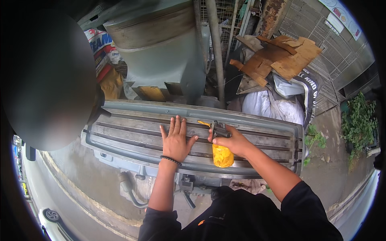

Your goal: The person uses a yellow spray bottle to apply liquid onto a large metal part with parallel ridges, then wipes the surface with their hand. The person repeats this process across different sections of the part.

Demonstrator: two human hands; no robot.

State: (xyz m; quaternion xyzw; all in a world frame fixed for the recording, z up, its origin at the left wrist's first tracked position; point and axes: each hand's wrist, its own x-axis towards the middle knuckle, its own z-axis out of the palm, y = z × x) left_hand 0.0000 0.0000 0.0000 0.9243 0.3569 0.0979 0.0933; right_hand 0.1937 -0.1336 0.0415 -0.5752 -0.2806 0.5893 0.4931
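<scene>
My left hand [175,138] lies flat on the slotted metal machine table [124,134], its fingers spread and pointing away from me. A dark beaded bracelet [171,160] circles that wrist. To its right, my right hand [236,142] grips a yellow pump oil can [222,156] by its dark metal head. The can is held over the table slots, and its yellow-tipped spout points left toward my left fingers. Whether the can's base touches the table cannot be told. Long parallel grooves run the length of the table.
Behind the table rises the grey-green machine column [161,64]. Torn brown cardboard [277,56] lies on white sacks [273,106] at the back right. Crank handles [132,190] project below the near edge. A leafy plant [358,124] stands far right; a dark rounded shape [48,80] blocks the left.
</scene>
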